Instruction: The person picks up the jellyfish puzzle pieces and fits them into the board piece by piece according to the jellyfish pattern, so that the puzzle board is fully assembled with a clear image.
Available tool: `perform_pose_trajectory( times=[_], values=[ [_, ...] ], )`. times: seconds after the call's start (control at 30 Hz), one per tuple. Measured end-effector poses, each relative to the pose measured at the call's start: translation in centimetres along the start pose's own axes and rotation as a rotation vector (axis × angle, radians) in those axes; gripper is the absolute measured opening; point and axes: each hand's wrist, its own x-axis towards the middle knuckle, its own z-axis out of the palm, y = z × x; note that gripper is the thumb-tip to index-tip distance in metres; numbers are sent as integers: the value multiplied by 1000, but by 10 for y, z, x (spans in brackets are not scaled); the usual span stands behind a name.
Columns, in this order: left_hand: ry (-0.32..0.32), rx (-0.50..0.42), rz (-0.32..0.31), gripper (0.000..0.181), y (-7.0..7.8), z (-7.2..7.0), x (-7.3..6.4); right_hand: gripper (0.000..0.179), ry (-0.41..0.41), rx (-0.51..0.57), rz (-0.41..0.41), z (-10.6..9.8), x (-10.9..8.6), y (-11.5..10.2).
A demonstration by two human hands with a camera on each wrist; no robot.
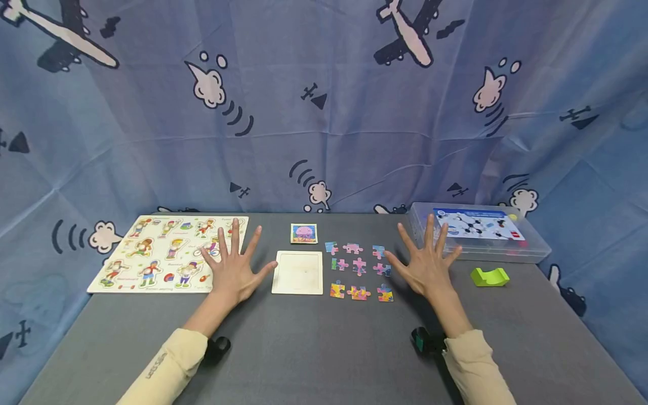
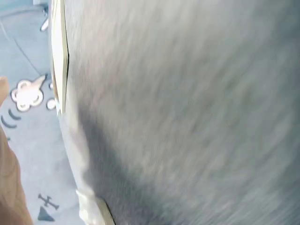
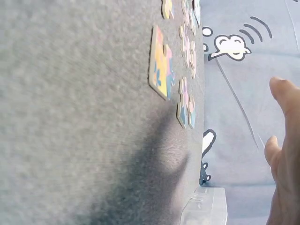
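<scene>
My left hand (image 1: 236, 275) is spread over the near right corner of a board printed with cartoon children (image 1: 152, 253), holding nothing. Its thumb points toward a square cream puzzle tray (image 1: 297, 273). On the other side, my right hand (image 1: 427, 267) is also spread and holds nothing, with its thumb near the right column of jigsaw pieces (image 1: 359, 293). Those pieces lie loose in three rows, in pink, blue and yellow. A small picture card of a pink jellyfish-like figure (image 1: 304, 233) lies behind the tray. In the right wrist view a yellow corner piece (image 3: 161, 65) lies flat on the cloth.
A clear plastic box (image 1: 478, 232) with a molecule picture on its lid stands at the back right. In front of it sits a lime-green curved block (image 1: 489, 277). A blue patterned curtain (image 1: 324, 112) hangs behind the grey tabletop (image 1: 324, 349).
</scene>
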Motion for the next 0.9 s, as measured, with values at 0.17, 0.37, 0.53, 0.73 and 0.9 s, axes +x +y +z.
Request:
perform_pose_trajectory(
  times=[0.17, 0.37, 0.53, 0.73, 0.9],
  values=[
    [-28, -43, 49, 86, 11, 2, -10, 82, 17, 13, -19, 2, -6, 1],
    [-137, -151, 107, 85, 23, 5, -20, 79, 29, 8, -49, 5, -12, -1],
    [-193, -274, 205, 83, 24, 7, -19, 77, 25, 36, -74, 5, -14, -5],
    [-245, -400, 335, 60, 14, 7, -10, 72, -38, 167, -84, 4, -16, -10],
    [-236, -383, 417, 40, 8, 8, -5, 68, -122, 293, -66, 2, -16, -14]
  ],
)
